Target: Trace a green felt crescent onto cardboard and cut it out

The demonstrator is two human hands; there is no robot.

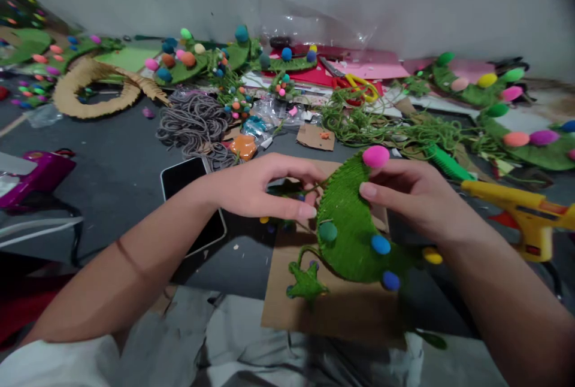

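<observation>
Here, ridged green crescent (345, 225) — right fingers (387, 196) pinching, round pompoms (376, 156), flat cardboard (332, 321)

Dim light, soft shadows, dark upper-right corner.

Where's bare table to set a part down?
Likely best: dark table between the purple tool and the phone, nearer than the tan ring. Smaller: the near edge of the cardboard, in front of the green star and green crescent. Crowded: the wall side, with grey cord and green yarn.
</observation>
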